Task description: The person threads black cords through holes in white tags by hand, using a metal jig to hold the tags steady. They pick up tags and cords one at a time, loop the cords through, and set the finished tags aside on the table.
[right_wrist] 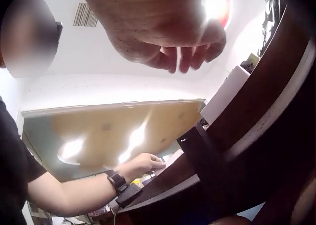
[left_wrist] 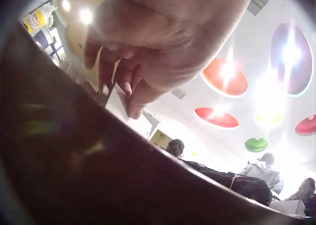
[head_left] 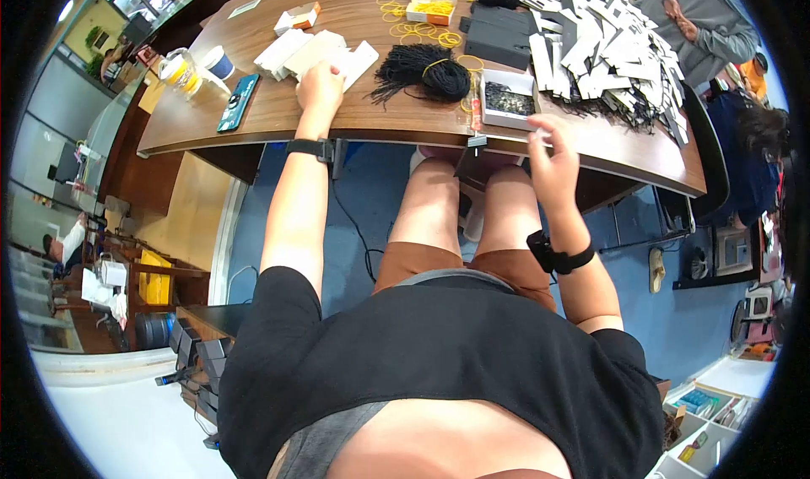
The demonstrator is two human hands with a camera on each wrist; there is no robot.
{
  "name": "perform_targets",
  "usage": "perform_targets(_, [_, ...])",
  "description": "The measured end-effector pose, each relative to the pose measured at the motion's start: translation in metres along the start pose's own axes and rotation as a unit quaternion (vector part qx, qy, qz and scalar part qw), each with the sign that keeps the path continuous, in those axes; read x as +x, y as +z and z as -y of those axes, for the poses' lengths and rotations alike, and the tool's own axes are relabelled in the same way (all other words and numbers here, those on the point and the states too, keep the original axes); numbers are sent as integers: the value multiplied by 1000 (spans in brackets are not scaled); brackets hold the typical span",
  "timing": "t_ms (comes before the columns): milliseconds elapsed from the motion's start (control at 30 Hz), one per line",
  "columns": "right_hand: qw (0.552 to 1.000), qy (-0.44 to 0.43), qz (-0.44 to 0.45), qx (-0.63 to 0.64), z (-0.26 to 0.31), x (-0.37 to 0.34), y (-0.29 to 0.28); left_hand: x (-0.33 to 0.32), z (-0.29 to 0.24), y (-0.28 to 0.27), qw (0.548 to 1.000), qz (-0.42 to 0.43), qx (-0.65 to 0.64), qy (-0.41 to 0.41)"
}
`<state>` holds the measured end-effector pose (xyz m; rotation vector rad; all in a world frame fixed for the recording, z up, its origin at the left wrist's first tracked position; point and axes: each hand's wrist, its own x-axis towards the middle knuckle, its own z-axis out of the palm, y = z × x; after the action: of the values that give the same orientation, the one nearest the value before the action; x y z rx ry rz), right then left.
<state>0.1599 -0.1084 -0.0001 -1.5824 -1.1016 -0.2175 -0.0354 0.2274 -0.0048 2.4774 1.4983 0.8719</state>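
Observation:
The left hand (head_left: 321, 91) is over white card pieces (head_left: 295, 53) lying on the left half of the wooden table. In the left wrist view the thumb and fingers of that hand (left_wrist: 148, 52) pinch a white piece (left_wrist: 117, 102). Near the table's front edge hovers the right hand (head_left: 554, 162), fingers loosely bent, beside a white box (head_left: 509, 123) that holds small black items. Nothing shows between the fingers of the right hand (right_wrist: 168, 32) in the right wrist view. A bundle of black cords (head_left: 422, 72) lies between the hands.
A large pile of black and white tags (head_left: 603, 48) covers the table's right side. A black box (head_left: 498, 36), yellow bands (head_left: 422, 33) and a small open box (head_left: 297, 18) stand further back. At left are a phone (head_left: 238, 103) and cups (head_left: 218, 63). Another person (head_left: 709, 23) sits opposite.

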Motion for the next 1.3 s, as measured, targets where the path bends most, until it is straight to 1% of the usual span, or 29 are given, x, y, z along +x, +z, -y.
perform_targets(67, [998, -29, 41, 46, 7, -13, 4, -3, 6, -4, 1000, -22, -14, 18])
perform_targets(100, [997, -17, 52, 60, 11, -21, 7, -11, -2, -15, 999, -40, -9, 22])
perform_targets(133, [995, -8, 63, 74, 16, -28, 11, -20, -8, -19, 993, -7, -114, 2])
perform_targets(167, [991, 18, 99, 90, 19, -34, 13, -28, -14, -22, 976, 25, -217, -16])
perform_targets(200, [986, 74, 114, 95, 30, -37, 17, -41, -22, -25, 946, 58, -317, -35])
perform_targets(233, [982, 91, 130, 101, 32, -37, 19, -64, -39, -34, 895, 138, -425, 4])
perform_targets(267, [978, 106, 145, 106, 34, -38, 22, -92, -60, -40, 823, 215, -523, 43])
perform_targets(300, [974, 122, 144, 128, 37, -39, 26, -114, -72, -35, 822, 275, -495, 64])
perform_targets(333, [962, 164, 169, 140, 32, -43, 28, -134, -82, -30, 816, 334, -464, 83])
perform_targets(400, [931, 241, 218, 164, 15, -50, 36, -164, -88, -3, 776, 410, -466, 109])
perform_targets(433, [926, 259, 244, 131, 10, -51, 39, -174, -89, 8, 782, 419, -452, 94])
perform_targets(467, [933, 240, 248, 101, -1, -58, 42, -184, -90, 18, 786, 428, -438, 79])
perform_targets(500, [940, 222, 250, 71, -16, -66, 46, -192, -90, 28, 775, 403, -483, 52])
perform_targets(533, [945, 203, 253, 40, -23, -70, 49, -195, -91, 39, 782, 381, -491, 53])
perform_targets(567, [939, 230, 250, 46, -27, -74, 50, -198, -90, 49, 787, 358, -500, 52])
perform_targets(600, [938, 236, 247, 54, -27, -75, 50, -199, -93, 49, 792, 335, -507, 51])
perform_targets(633, [937, 241, 244, 63, -26, -77, 50, -200, -96, 48, 792, 341, -505, 48])
perform_targets(667, [936, 245, 240, 71, -25, -76, 50, -200, -100, 47, 802, 318, -502, 58])
perform_targets(733, [947, 226, 215, 74, -27, -74, 51, -201, -108, 44, 820, 270, -498, 80])
perform_targets(767, [952, 217, 202, 75, -28, -73, 51, -197, -106, 47, 846, 272, -449, 87])
perform_targets(867, [930, 260, 261, 15, -28, -57, 51, -185, -110, 45, 886, 265, -375, 65])
perform_targets(900, [931, 242, 275, -1, -29, -53, 50, -184, -108, 56, 866, 233, -440, 55])
perform_targets(933, [937, 203, 271, -86, -16, -43, 46, -181, -110, 55, 880, 226, -413, 63])
perform_targets(1000, [924, 120, 261, -252, 12, -22, 32, -179, -111, 52, 906, 212, -358, 73])
perform_targets(1033, [936, 113, 246, -225, 14, -14, 29, -178, -111, 52, 901, 216, -370, 70])
perform_targets(1067, [948, 73, 227, -212, 20, -2, 28, -178, -110, 50, 897, 234, -371, 54])
perform_targets(1133, [967, 56, 182, -169, 32, 22, 36, -174, -113, 41, 888, 267, -375, 28])
perform_targets(1200, [976, -64, 127, -168, 24, 44, 54, -176, -112, 41, 898, 234, -370, 48])
perform_targets(1300, [961, -96, 135, -221, 30, 60, 79, -175, -107, 37, 905, 210, -365, 54])
